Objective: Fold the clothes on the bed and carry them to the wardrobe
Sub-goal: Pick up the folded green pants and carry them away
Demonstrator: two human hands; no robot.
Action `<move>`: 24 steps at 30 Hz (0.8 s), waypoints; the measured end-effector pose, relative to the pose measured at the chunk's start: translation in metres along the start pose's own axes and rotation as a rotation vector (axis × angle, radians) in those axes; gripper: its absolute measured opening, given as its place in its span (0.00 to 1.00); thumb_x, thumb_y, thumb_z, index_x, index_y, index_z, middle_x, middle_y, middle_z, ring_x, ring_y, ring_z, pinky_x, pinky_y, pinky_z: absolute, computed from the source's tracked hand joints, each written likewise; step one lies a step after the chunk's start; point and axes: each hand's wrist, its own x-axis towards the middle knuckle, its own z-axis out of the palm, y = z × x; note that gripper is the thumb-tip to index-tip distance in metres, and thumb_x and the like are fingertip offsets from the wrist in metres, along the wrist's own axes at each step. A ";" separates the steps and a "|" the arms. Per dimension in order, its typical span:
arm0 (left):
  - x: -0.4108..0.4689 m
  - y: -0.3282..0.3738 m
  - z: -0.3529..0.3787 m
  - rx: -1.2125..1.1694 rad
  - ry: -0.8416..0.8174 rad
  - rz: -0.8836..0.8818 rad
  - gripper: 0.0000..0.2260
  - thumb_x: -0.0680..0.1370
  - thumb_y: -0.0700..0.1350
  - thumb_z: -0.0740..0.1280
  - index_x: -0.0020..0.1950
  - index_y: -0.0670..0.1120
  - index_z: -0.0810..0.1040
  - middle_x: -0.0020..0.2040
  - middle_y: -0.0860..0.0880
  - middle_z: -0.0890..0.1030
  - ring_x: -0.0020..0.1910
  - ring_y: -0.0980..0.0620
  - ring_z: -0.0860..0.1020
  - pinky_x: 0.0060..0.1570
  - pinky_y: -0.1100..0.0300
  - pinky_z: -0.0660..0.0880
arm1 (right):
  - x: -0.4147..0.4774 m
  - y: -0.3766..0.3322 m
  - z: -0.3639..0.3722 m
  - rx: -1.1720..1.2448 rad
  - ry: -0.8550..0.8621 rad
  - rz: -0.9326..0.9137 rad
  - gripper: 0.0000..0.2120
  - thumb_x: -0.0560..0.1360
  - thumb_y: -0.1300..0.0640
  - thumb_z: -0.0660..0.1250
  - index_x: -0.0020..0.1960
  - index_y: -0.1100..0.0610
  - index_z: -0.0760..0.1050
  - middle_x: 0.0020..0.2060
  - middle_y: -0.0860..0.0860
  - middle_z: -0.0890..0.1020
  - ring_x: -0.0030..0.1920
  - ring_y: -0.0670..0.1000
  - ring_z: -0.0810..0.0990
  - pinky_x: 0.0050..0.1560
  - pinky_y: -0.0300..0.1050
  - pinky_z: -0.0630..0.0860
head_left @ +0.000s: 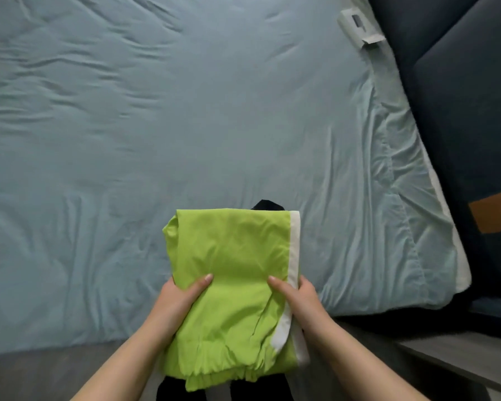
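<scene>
A folded lime-green garment (232,273) with a white stripe along its right edge lies on top of a small stack; a black piece of clothing (268,204) peeks out beneath it at the far end. My left hand (180,296) grips the stack's left side, thumb on top. My right hand (298,299) grips the right side, thumb pressing on the green cloth. The stack is held just above the near edge of the bed (156,125), which has a wrinkled light-blue sheet.
A dark blue padded headboard (460,96) with an orange patch runs along the right. A white device (356,27) lies at the bed's far right corner. A grey wooden surface (451,360) sits at lower right, grey floor at lower left.
</scene>
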 end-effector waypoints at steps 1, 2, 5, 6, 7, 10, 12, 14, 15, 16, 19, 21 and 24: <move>0.012 -0.007 0.003 0.008 0.029 -0.003 0.37 0.62 0.62 0.78 0.65 0.44 0.76 0.56 0.51 0.82 0.54 0.52 0.81 0.57 0.54 0.76 | 0.016 0.005 0.000 -0.021 -0.017 -0.012 0.15 0.69 0.56 0.76 0.53 0.56 0.77 0.44 0.49 0.87 0.46 0.50 0.85 0.46 0.42 0.81; 0.025 -0.016 0.007 0.021 0.062 -0.016 0.39 0.61 0.63 0.77 0.66 0.45 0.74 0.58 0.50 0.81 0.55 0.52 0.80 0.60 0.54 0.74 | 0.033 0.013 0.000 -0.052 -0.032 -0.011 0.18 0.68 0.53 0.76 0.55 0.54 0.76 0.45 0.47 0.86 0.47 0.49 0.85 0.48 0.42 0.81; 0.057 -0.051 0.019 0.061 0.090 -0.110 0.41 0.69 0.60 0.74 0.75 0.47 0.59 0.69 0.47 0.72 0.64 0.48 0.73 0.66 0.53 0.69 | 0.074 0.036 0.004 -0.219 -0.087 0.058 0.31 0.72 0.43 0.71 0.70 0.53 0.66 0.63 0.49 0.77 0.62 0.51 0.77 0.66 0.52 0.72; 0.066 -0.064 0.023 0.075 0.077 -0.132 0.41 0.72 0.59 0.72 0.77 0.48 0.55 0.72 0.47 0.69 0.67 0.47 0.71 0.69 0.51 0.66 | 0.086 0.046 0.006 -0.296 -0.103 0.080 0.33 0.74 0.42 0.67 0.74 0.52 0.61 0.68 0.51 0.72 0.68 0.52 0.72 0.70 0.53 0.67; 0.074 -0.077 0.027 0.097 0.077 -0.137 0.40 0.73 0.58 0.70 0.78 0.48 0.52 0.74 0.46 0.66 0.70 0.45 0.68 0.71 0.49 0.65 | 0.096 0.057 0.006 -0.362 -0.104 0.089 0.33 0.76 0.41 0.64 0.76 0.52 0.57 0.71 0.53 0.69 0.70 0.55 0.69 0.72 0.54 0.64; 0.083 -0.087 0.033 0.211 0.151 -0.116 0.39 0.75 0.58 0.68 0.78 0.47 0.52 0.74 0.43 0.66 0.71 0.43 0.67 0.70 0.48 0.64 | 0.107 0.069 0.010 -0.542 -0.017 0.063 0.32 0.78 0.41 0.60 0.77 0.51 0.55 0.71 0.59 0.69 0.70 0.59 0.68 0.70 0.54 0.65; 0.080 -0.082 0.032 0.418 0.237 -0.135 0.44 0.73 0.62 0.68 0.78 0.47 0.47 0.74 0.41 0.63 0.70 0.40 0.67 0.68 0.45 0.65 | 0.105 0.067 0.009 -0.703 0.047 0.055 0.35 0.78 0.40 0.60 0.78 0.51 0.51 0.71 0.60 0.67 0.69 0.61 0.67 0.69 0.53 0.65; 0.067 -0.070 0.035 0.749 0.468 0.016 0.46 0.73 0.63 0.67 0.79 0.49 0.43 0.75 0.40 0.59 0.71 0.38 0.65 0.67 0.40 0.63 | 0.092 0.059 0.013 -1.022 0.218 -0.097 0.38 0.77 0.40 0.61 0.79 0.49 0.45 0.73 0.58 0.61 0.71 0.60 0.63 0.70 0.57 0.61; 0.064 -0.064 0.041 0.848 0.566 0.206 0.43 0.74 0.62 0.65 0.79 0.49 0.43 0.76 0.40 0.57 0.73 0.38 0.63 0.70 0.39 0.58 | 0.085 0.054 0.021 -1.120 0.286 -0.294 0.38 0.77 0.41 0.61 0.79 0.48 0.44 0.74 0.55 0.60 0.73 0.58 0.61 0.71 0.59 0.58; 0.064 -0.060 0.049 0.899 0.606 0.430 0.40 0.76 0.61 0.61 0.80 0.48 0.45 0.77 0.41 0.55 0.75 0.40 0.59 0.72 0.41 0.53 | 0.083 0.050 0.031 -1.153 0.284 -0.521 0.36 0.77 0.43 0.60 0.79 0.48 0.45 0.75 0.53 0.59 0.74 0.56 0.58 0.73 0.59 0.53; 0.089 -0.059 0.063 1.197 0.318 0.740 0.30 0.81 0.61 0.48 0.80 0.53 0.43 0.80 0.44 0.50 0.79 0.45 0.46 0.75 0.46 0.43 | 0.107 0.048 0.047 -1.353 0.034 -0.968 0.30 0.80 0.43 0.53 0.78 0.47 0.48 0.78 0.50 0.54 0.78 0.51 0.51 0.76 0.54 0.44; 0.116 -0.073 0.056 1.340 0.034 0.494 0.29 0.80 0.64 0.42 0.75 0.59 0.29 0.79 0.47 0.37 0.76 0.50 0.34 0.75 0.48 0.37 | 0.139 0.050 0.038 -1.589 -0.140 -0.719 0.30 0.81 0.38 0.46 0.77 0.45 0.38 0.78 0.45 0.42 0.78 0.48 0.42 0.76 0.51 0.38; 0.150 -0.086 0.044 1.347 -0.086 0.286 0.28 0.79 0.66 0.40 0.69 0.62 0.23 0.75 0.50 0.28 0.71 0.53 0.26 0.73 0.49 0.31 | 0.172 0.058 0.026 -1.653 -0.136 -0.435 0.30 0.80 0.37 0.41 0.77 0.44 0.33 0.77 0.43 0.37 0.76 0.44 0.34 0.75 0.50 0.34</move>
